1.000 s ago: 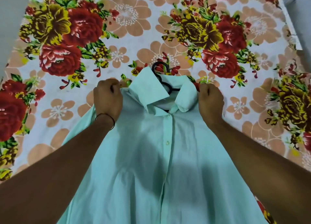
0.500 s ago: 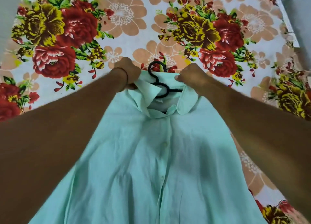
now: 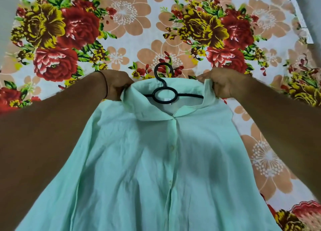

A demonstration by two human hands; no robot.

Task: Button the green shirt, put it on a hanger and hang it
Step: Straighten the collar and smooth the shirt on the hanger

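The green shirt lies buttoned, front up, lengthwise on the floral bedsheet, collar pointing away. The left hand and right hand each pinch a collar end, the black hanger between them.

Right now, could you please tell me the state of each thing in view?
green shirt: front closed, lying on the floral sheet.
collar: pulled wide.
hanger: inside the neck, hook poking out above.
left hand: grips the collar.
right hand: grips the collar.
floral sheet: spread flat beneath.
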